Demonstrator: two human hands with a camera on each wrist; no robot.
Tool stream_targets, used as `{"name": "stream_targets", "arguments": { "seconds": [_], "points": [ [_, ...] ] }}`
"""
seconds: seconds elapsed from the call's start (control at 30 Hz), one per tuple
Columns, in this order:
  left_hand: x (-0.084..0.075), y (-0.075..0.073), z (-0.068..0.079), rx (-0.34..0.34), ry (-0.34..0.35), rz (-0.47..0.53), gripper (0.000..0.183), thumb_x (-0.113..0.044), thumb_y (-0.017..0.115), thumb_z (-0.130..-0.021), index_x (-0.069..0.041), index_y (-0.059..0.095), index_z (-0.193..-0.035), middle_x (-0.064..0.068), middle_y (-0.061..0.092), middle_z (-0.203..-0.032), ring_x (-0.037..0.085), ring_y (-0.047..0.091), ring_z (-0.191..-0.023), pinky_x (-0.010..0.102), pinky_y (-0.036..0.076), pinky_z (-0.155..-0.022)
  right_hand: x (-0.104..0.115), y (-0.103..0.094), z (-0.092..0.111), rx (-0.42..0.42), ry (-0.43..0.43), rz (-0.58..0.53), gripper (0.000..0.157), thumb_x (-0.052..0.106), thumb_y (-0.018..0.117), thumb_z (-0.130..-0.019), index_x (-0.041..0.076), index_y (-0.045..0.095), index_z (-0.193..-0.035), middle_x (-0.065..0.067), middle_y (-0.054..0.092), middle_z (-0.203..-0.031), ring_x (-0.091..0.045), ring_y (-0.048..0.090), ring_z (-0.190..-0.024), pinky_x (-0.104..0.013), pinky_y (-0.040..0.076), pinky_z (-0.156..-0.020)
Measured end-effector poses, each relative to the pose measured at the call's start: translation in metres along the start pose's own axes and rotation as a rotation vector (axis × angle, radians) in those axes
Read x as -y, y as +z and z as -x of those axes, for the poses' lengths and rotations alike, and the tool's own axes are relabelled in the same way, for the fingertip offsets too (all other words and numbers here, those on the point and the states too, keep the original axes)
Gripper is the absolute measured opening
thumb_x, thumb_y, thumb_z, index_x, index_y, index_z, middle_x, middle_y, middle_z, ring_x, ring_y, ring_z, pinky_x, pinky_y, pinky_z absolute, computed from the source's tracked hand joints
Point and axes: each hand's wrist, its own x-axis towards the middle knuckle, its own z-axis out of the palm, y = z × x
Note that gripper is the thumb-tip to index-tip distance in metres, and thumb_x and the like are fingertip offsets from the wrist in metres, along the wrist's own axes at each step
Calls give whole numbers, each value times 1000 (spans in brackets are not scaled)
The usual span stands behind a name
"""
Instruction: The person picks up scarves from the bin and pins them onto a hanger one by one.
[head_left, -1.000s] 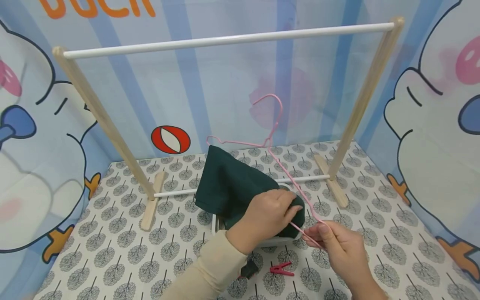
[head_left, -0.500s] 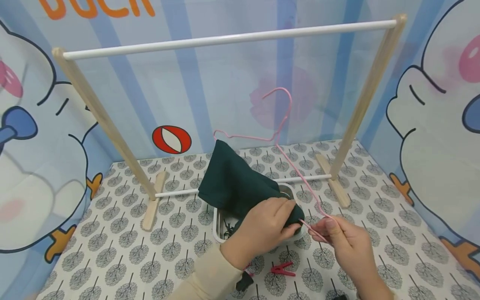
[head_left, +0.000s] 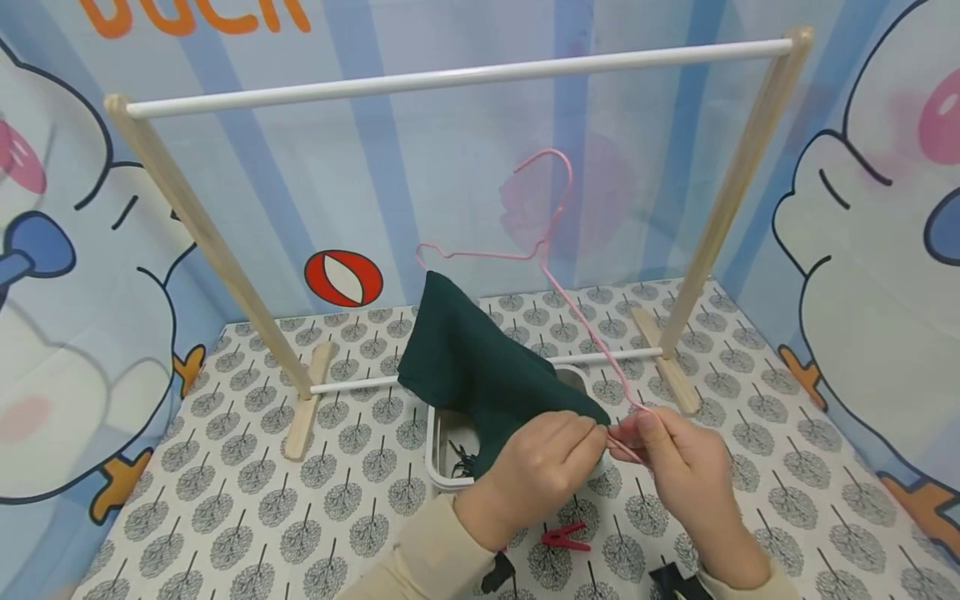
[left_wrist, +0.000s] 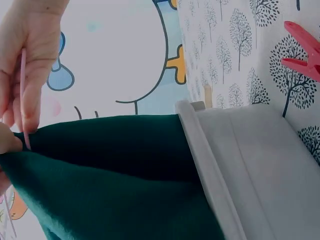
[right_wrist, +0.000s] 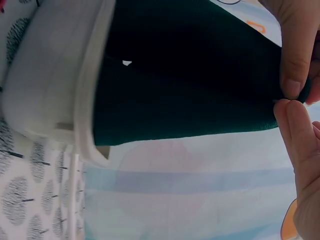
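A dark green cloth (head_left: 480,358) hangs over the bottom bar of a pink wire hanger (head_left: 581,312), its lower part drooping into a white-rimmed tray (head_left: 432,454). My left hand (head_left: 543,462) pinches the cloth's right end between thumb and fingers, as the right wrist view also shows. Right beside it, my right hand (head_left: 690,467) pinches the hanger's lower right corner, where a short stretch of pink wire shows between the hands. The hanger's hook points up. In the left wrist view the cloth (left_wrist: 115,190) forms a fold above the tray wall (left_wrist: 250,150).
Behind stands a wooden rack with a white top rail (head_left: 450,79) and a low crossbar (head_left: 352,386). A red clothespin (head_left: 566,537) lies in front of the tray. Black items (head_left: 463,461) lie inside it. Dark objects (head_left: 497,573) rest near both sleeves.
The hanger has risen, its hook now higher. My left hand has slid to the cloth's right end, drawing it toward my right hand, and more of the tray's inside shows.
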Motion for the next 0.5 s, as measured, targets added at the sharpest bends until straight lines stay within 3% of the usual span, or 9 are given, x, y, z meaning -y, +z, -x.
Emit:
{"name": "stream_targets", "arguments": {
  "seconds": [0.2,0.33,0.5],
  "points": [
    [2,1,4,-30,-10,36,22,-4,48,-95,-3,67,-87,4,67,-82,11,64,-76,19,52,-77,-2,5,-9,8,-82,-36,24,-18,44,-88,-10,64,-78,-12,67,-71,-1,67,-69,-18,54,-59],
    [7,3,12,-18,-63,126,13,-13,57,-91,-5,68,-91,3,68,-86,12,65,-80,19,51,-83,-5,6,-10,18,-128,-29,23,-18,45,-87,-10,64,-77,-18,65,-68,-1,67,-69,-17,54,-59],
    [29,-5,18,-64,-132,220,20,-18,59,-91,-1,69,-97,7,69,-88,15,66,-84,21,51,-84,-8,-4,-10,53,-148,-34,22,-18,45,-88,-11,64,-79,-10,69,-73,-1,67,-71,-18,54,-60]
  ]
}}
